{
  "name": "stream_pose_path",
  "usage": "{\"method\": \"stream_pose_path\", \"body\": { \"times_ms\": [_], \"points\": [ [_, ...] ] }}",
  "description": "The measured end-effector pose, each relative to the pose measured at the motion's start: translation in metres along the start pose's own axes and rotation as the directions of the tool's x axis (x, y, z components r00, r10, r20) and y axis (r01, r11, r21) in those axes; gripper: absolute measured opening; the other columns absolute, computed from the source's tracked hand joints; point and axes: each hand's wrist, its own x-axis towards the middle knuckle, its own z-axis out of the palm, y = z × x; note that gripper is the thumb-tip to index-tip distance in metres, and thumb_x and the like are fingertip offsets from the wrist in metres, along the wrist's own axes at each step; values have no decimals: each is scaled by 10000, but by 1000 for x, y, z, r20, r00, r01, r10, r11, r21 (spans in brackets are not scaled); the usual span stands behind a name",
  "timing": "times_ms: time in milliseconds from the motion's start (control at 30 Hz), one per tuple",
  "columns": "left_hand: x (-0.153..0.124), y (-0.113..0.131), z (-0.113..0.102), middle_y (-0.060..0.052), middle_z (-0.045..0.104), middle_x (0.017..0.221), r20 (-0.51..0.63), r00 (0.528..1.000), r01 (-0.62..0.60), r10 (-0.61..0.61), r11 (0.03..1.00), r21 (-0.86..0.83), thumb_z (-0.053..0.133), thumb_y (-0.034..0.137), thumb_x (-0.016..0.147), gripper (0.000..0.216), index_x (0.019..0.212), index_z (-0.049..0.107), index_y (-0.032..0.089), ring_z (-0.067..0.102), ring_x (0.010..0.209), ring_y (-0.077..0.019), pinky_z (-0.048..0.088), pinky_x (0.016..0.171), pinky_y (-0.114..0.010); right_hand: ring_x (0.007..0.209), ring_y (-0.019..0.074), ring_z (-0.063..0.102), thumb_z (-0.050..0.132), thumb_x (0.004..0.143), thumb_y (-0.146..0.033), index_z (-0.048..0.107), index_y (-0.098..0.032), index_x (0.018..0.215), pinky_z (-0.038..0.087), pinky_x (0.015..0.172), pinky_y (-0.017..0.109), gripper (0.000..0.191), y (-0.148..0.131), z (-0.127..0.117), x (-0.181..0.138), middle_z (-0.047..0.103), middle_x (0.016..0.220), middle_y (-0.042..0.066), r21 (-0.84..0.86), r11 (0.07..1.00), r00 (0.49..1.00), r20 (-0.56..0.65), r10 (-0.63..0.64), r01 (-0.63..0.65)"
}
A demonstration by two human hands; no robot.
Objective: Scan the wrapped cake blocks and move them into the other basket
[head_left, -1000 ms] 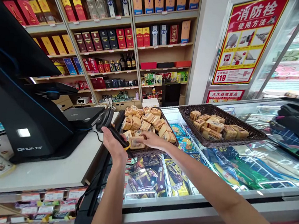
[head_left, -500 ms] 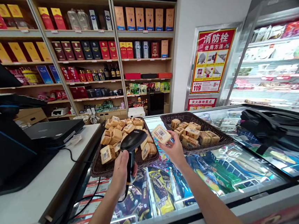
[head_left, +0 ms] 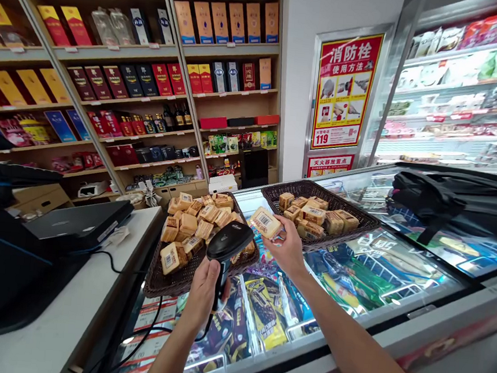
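Note:
My left hand [head_left: 203,290] is closed around the handle of a black barcode scanner [head_left: 228,244], whose head points up and to the right. My right hand [head_left: 287,249] holds a small wrapped pastry packet [head_left: 265,222] just right of the scanner head, barcode label facing it. Both hover above the glass freezer lid. A dark wicker basket [head_left: 166,281] piled with several similar packets sits right behind the scanner. A second wicker basket [head_left: 358,226] with more packets stands to the right of my right hand.
A white counter [head_left: 45,319] at left carries a black register terminal [head_left: 2,263] and the scanner's cable. The glass-topped freezer [head_left: 396,286] holds frozen goods. A black bag [head_left: 456,202] lies at right. Shelves of boxed bottles [head_left: 153,79] fill the back wall.
My right hand lifted a packet out of the left basket and brought it up beside the scanner. My left hand raised the scanner upright. My view swung to the right.

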Motion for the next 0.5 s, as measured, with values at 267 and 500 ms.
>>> {"method": "stream_pose_path", "body": {
  "times_ms": [267,500],
  "points": [
    [2,1,-2,59,445,419,-115,993,-13,6,998,-59,546,821,764,630,849,547,196,433,339,-127,268,343,-212,1069,333,637,691,767,-411,572,-270,1303,559,837,488,566,13,-47,39,640,1273,118,-453,877,973,-224,64,-162],
    [5,7,-7,42,464,407,-168,986,-20,6,996,-81,536,847,740,653,851,561,204,443,317,-147,267,275,-219,1181,463,543,674,766,-529,641,-208,1085,407,911,712,453,87,-140,114,678,1014,217,-592,750,896,-445,3,-296]
  ]
}}
